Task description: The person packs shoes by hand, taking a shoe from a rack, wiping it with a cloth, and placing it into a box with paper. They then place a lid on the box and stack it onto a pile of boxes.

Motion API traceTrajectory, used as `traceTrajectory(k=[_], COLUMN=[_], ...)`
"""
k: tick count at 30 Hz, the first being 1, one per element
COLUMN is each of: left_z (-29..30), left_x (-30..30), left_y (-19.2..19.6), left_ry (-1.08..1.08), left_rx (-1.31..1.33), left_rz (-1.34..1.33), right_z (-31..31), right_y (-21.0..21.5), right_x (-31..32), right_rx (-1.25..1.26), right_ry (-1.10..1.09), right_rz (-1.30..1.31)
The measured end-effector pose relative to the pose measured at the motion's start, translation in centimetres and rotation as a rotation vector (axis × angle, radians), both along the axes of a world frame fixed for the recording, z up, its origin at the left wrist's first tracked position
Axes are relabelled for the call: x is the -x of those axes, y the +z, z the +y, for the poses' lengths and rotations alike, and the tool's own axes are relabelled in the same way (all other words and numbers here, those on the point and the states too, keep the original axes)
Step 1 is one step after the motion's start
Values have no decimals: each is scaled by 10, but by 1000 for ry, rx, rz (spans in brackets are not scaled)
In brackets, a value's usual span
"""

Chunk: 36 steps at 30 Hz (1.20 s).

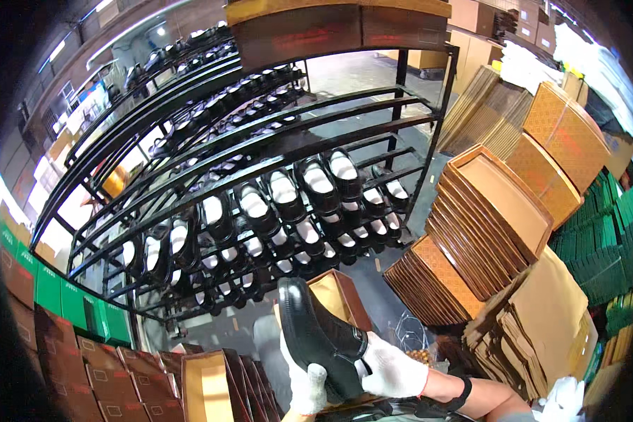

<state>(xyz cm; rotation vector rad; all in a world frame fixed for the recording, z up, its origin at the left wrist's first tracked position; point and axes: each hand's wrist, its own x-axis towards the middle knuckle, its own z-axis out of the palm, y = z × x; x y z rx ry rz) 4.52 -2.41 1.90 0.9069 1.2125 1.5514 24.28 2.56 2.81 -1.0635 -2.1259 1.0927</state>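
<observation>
A black leather shoe [304,320] is held up in front of me at the bottom middle, its toe pointing away. My left hand [307,380], in a white glove, is closed around the shoe's left side. Gloved in white as well, my right hand [395,366] grips the shoe's right side near its opening, fingers bent against it. Just beyond the shoe is an open brown box [343,299] with a tan inside, partly hidden by the shoe.
Ahead stands a black metal rack [260,169] with rows of black shoes [283,193]. Stacked brown trays or lids [499,204], flat cardboard [548,309] and green cartons [591,246] line the right. Brown boxes [109,373] and green boxes [77,306] are piled at left.
</observation>
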Motion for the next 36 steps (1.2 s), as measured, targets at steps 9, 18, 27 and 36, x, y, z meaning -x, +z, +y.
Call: traceTrajectory(k=[9, 18, 27, 36], left_z=[-4, -15, -4, -7], left_x=[-3, 17, -4, 1], left_y=[17, -68, 11, -1], left_ry=[-79, 199, -207, -148], left_rx=[25, 27, 407, 456], left_rz=[-12, -298, -634, -799], right_z=[-3, 30, 212, 74], right_y=[54, 97, 134, 143], right_x=[-12, -58, -298, -81], right_rx=[350, -152, -591, -513], right_ry=[-51, -662, -928, 10], right_rz=[78, 450, -803, -281])
